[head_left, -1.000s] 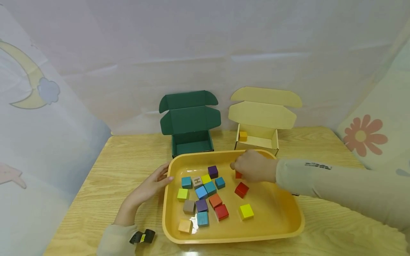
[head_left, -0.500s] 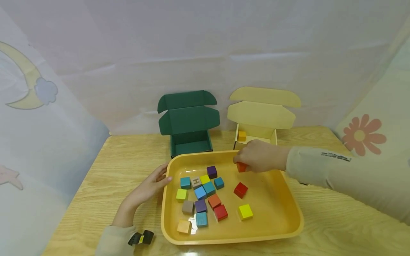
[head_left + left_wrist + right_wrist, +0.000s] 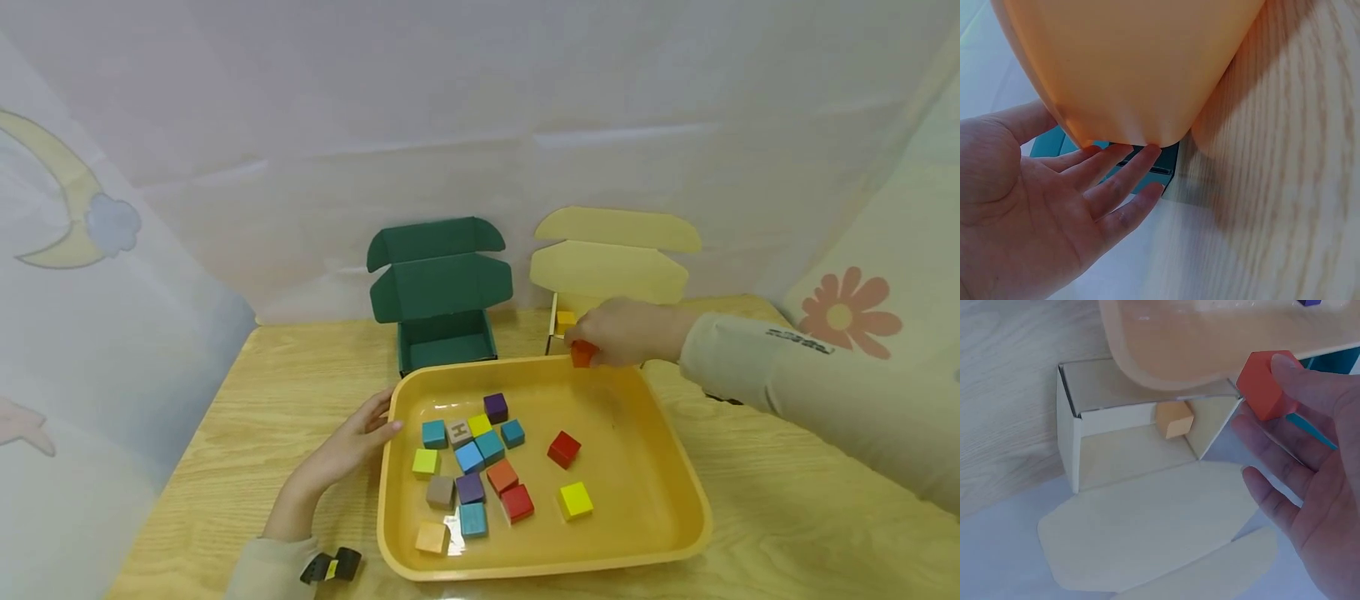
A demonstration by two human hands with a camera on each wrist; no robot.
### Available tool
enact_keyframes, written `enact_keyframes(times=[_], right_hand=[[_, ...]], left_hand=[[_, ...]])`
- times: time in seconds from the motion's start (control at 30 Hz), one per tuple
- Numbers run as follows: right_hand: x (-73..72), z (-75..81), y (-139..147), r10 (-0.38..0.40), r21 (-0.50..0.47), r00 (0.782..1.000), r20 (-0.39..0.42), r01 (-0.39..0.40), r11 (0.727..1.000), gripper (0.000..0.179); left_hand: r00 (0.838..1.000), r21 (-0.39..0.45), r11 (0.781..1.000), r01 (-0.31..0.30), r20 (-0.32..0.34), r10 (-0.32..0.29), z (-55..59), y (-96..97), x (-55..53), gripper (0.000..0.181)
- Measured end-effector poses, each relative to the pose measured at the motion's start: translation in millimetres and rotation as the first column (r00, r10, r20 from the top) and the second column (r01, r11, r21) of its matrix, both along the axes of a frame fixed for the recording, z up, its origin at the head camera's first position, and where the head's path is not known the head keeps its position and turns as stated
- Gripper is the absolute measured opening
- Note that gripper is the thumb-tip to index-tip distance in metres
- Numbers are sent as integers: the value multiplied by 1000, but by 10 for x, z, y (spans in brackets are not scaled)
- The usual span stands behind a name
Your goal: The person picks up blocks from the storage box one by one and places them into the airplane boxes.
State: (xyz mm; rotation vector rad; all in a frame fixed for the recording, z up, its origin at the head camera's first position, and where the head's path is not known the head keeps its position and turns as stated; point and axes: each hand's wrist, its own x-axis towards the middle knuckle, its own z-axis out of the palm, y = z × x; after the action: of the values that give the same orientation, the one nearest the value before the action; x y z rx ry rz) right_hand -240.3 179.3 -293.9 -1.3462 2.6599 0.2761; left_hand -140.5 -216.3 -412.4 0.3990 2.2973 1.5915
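My right hand pinches an orange-red wooden cube between thumb and fingers. In the head view, hand and cube overlap the front of an open pale-yellow cardboard box just past the tray's far rim. An orange cube sits in one corner of that box. Over at the tray's left side, my left hand rests against the yellow-orange plastic tray. Its thumb lies on the rim, and its spread, fairly straight fingers touch the outer wall.
Several coloured cubes lie in the tray, mostly to the left; a red cube and a yellow cube sit farther right. Behind the tray stands an open dark-green box. A fabric backdrop rises behind the wooden table.
My right hand has lifted the orange-red cube from the tray and carried it away from me, over the far rim toward the yellow box. The left hand stays at the tray's side.
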Motion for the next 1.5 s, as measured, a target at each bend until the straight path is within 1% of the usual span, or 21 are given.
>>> enact_keyframes(times=[0.1,0.27,0.43,0.57,0.77,0.9,1.13,1.33,1.5], right_hand=[[-63,28,43,-25,-21,1000,-7,25,999,23],[-160,66,137,-61,-48,998,-28,60,997,24],[-256,78,242,-102,-64,995,-10,101,993,24],[-341,75,309,-105,-89,994,-5,105,991,22],[-484,59,316,-136,-117,990,-18,133,984,29],[-550,39,283,-166,-125,986,-9,163,979,30],[-646,-36,235,-210,-109,977,36,213,971,31],[-756,-154,246,-206,-61,978,1,206,977,30],[-781,-250,275,-199,-7,980,-10,199,980,26]], left_hand=[[1000,-3,1000,-3,3,3,-8,1,0,64],[1000,3,1000,5,7,-5,-20,15,-5,63],[1000,18,1000,15,5,-15,-36,29,-15,62],[1000,27,999,18,2,-18,-47,30,-18,63],[1000,30,999,20,-5,-20,-48,27,-28,63],[1000,31,999,21,-3,-20,-37,29,-28,63],[1000,34,999,22,-5,-21,-36,36,-28,62],[1000,31,999,17,-1,-17,-24,54,-27,63],[1000,24,1000,13,0,-13,-33,54,-44,63]])
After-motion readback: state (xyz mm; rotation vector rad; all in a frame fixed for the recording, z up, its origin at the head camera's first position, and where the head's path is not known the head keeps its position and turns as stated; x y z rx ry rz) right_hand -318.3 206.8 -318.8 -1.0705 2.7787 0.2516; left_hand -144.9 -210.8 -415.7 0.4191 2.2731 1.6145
